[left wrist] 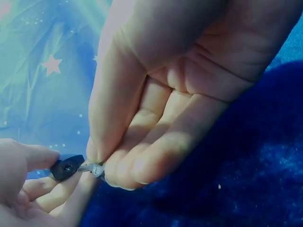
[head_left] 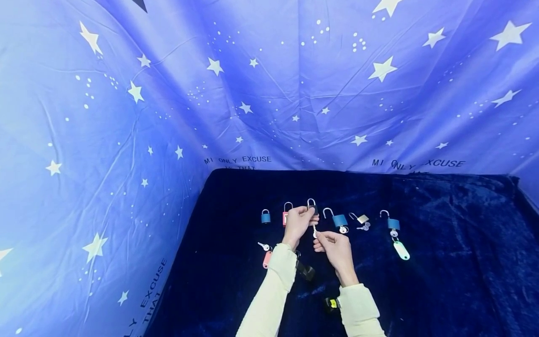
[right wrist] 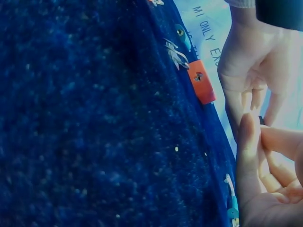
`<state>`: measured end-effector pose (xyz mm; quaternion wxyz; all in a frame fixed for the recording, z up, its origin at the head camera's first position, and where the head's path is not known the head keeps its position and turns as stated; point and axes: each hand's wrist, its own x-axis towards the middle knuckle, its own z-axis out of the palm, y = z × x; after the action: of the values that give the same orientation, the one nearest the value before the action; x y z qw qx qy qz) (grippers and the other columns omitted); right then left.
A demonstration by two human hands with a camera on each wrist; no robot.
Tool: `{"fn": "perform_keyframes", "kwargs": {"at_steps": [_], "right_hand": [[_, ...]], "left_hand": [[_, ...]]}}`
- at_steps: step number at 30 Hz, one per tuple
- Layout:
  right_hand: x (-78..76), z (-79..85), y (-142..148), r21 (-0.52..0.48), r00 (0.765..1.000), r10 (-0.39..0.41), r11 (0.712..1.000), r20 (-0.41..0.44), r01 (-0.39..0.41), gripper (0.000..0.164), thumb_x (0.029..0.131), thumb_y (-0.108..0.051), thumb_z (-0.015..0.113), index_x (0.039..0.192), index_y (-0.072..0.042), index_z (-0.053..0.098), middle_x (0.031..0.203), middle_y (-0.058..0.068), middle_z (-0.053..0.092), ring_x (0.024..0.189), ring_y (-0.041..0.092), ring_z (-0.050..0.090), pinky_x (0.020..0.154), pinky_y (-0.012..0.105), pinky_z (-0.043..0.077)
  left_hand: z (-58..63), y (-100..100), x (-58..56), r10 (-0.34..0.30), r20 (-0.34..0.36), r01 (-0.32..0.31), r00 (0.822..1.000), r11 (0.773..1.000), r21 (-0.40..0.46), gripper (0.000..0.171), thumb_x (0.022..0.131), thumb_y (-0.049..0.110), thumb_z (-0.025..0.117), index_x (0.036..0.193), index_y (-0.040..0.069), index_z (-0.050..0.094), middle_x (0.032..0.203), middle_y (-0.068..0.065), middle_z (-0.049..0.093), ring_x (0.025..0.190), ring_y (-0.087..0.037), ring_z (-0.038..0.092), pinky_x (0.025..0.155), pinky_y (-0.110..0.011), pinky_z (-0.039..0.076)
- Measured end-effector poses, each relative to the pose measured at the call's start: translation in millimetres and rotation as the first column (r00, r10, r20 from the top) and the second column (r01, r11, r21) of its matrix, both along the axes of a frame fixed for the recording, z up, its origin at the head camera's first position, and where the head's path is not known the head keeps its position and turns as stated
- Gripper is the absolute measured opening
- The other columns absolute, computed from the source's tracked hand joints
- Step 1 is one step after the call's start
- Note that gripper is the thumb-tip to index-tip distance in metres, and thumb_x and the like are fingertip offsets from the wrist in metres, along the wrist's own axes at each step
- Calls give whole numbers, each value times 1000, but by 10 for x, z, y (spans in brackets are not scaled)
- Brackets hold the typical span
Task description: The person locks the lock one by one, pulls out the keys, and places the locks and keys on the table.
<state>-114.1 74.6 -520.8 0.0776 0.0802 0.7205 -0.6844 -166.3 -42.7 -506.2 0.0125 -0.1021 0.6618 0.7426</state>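
Observation:
My left hand grips a black padlock, its metal shackle pointing away from me. In the left wrist view the padlock's underside and keyhole face my right hand. Between thumb and fingers, my right hand pinches a small silver key. The key's tip is right at the padlock's edge in the left wrist view. Seen from the right wrist, my fingers hide most of the key and padlock. A red padlock lies just beside my left hand, partly covered by it.
Left of the red padlock lies a blue padlock. On the right are an open blue padlock, an open brass padlock and another open blue one with a pale green tag. Keys with a red tag lie nearer me.

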Motion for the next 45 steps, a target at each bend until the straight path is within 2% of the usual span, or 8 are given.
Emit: {"fn": "perform_keyframes", "kwargs": {"at_steps": [9, 14, 18, 23, 27, 30, 39, 45], "right_hand": [[34, -18, 36, 18, 998, 37, 999, 46, -38, 25, 97, -6, 62, 107, 16, 67, 83, 20, 73, 63, 14, 70, 61, 25, 59], [41, -61, 37, 44, 998, 34, 998, 47, -36, 21, 95, -3, 62, 104, 15, 68, 80, 19, 74, 62, 13, 70, 60, 25, 59], [36, -87, 44, 71, 998, 42, 996, 42, -45, 19, 93, -3, 64, 101, 14, 70, 76, 17, 73, 57, 10, 69, 58, 25, 59], [34, -71, 71, 33, 995, 74, 997, 63, -76, 19, 93, -3, 65, 100, 15, 69, 74, 17, 72, 55, 10, 68, 57, 24, 59], [25, -79, 85, -6, 994, 85, 996, 75, -85, 23, 93, -5, 67, 101, 16, 68, 74, 16, 72, 56, 10, 68, 58, 25, 59], [13, -93, 86, -13, 994, 86, 996, 68, -86, 26, 93, -8, 68, 101, 17, 67, 73, 15, 72, 56, 11, 68, 58, 26, 59], [1, -155, 72, -7, 992, 77, 997, 99, -77, 24, 92, -9, 69, 97, 15, 69, 68, 10, 71, 53, 11, 68, 57, 26, 59], [-34, -130, 80, -16, 994, 70, 998, 88, -69, 25, 92, -9, 69, 96, 16, 68, 67, 9, 71, 53, 10, 68, 57, 25, 59]], "left_hand": [[-46, -5, 34, -21, 53, 23, 998, 999, -36, 23, 96, 1, 57, 110, -17, 62, 99, -36, 69, 89, -41, 72, 77, -38, 60], [-66, -18, 39, -35, 92, 42, 995, 996, -79, 22, 95, 1, 58, 110, -14, 64, 95, -33, 70, 80, -32, 74, 74, -33, 61], [-43, -16, 48, -45, 108, 55, 993, 995, -84, 21, 94, -2, 59, 110, -15, 63, 95, -33, 70, 76, -31, 74, 73, -32, 61], [-46, -11, 46, -57, 120, 72, 991, 989, -129, 21, 95, -2, 58, 111, -15, 62, 94, -30, 72, 74, -28, 74, 71, -29, 60], [-91, -15, 15, -49, 115, 69, 992, 980, -185, 21, 96, 0, 59, 112, -13, 63, 90, -25, 73, 68, -21, 73, 64, -23, 59], [-102, -20, -12, -36, 104, 58, 994, 974, -217, 23, 96, 2, 60, 114, -12, 62, 88, -24, 74, 66, -20, 73, 61, -22, 58], [-100, -39, -13, -4, 117, 40, 993, 951, -306, 32, 97, 6, 61, 125, -10, 56, 83, -20, 75, 67, -28, 74, 59, -25, 59], [-76, -57, -69, -25, 74, 51, 997, 925, -377, 34, 97, 6, 61, 126, -12, 57, 80, -19, 75, 66, -28, 74, 57, -24, 58]]}}
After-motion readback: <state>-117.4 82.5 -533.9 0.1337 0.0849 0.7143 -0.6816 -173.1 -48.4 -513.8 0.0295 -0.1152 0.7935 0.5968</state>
